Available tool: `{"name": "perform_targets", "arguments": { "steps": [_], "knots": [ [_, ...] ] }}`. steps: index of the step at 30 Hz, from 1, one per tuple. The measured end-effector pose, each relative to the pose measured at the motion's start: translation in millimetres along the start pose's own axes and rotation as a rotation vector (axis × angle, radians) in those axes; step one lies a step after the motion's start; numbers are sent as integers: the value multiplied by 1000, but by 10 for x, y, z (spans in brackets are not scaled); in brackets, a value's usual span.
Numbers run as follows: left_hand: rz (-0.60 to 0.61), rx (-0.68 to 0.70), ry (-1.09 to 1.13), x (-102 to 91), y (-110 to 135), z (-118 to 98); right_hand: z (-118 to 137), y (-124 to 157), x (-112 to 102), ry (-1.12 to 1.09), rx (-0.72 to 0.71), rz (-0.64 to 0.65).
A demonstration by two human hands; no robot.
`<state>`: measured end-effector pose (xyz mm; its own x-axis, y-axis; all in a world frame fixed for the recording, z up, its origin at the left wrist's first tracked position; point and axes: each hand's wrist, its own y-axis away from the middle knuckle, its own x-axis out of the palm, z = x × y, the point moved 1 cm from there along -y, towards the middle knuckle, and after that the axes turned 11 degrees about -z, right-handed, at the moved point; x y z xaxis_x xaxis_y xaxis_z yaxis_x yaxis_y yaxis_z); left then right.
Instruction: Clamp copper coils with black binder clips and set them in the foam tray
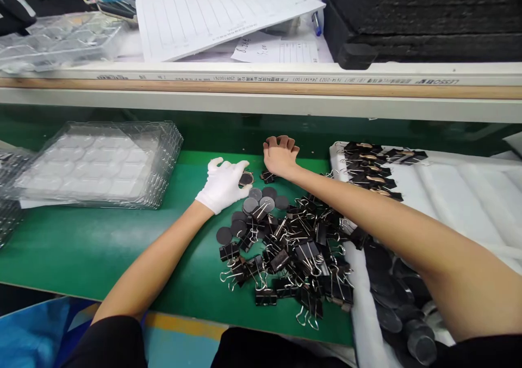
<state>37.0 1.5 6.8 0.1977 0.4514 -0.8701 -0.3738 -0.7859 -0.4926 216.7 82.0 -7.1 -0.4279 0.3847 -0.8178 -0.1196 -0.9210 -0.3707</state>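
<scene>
My left hand (pixel 224 184), in a white glove, holds a small round piece (pixel 246 179) with a dark face and a gold-coloured rim between thumb and forefinger. To its right, my bare right hand (pixel 280 156) is raised over the green table, fingers bent and apart; its palm side is hidden. A black binder clip (pixel 268 176) lies just below that hand, and I see nothing in its fingers. Nearer to me are loose dark discs (pixel 224 235) and a heap of black binder clips (pixel 302 248) with wire handles.
Stacked clear plastic trays (pixel 98 164) stand at the left. On the right, a white padded tray (pixel 457 194) bears a row of clips gripping round pieces (pixel 369 172) and piled dark discs (pixel 391 286). A shelf edge (pixel 261 99) crosses behind, with papers (pixel 220 14) above.
</scene>
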Motion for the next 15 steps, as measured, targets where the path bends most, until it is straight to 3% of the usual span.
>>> {"name": "perform_targets", "arguments": {
  "steps": [6, 15],
  "knots": [
    [41, -84, 113, -25, -66, -57, -147, -15, 78, -3, 80, -1],
    [117, -39, 184, 107, -242, -152, -198, -12, 101, -25, 122, 13]
  ]
}}
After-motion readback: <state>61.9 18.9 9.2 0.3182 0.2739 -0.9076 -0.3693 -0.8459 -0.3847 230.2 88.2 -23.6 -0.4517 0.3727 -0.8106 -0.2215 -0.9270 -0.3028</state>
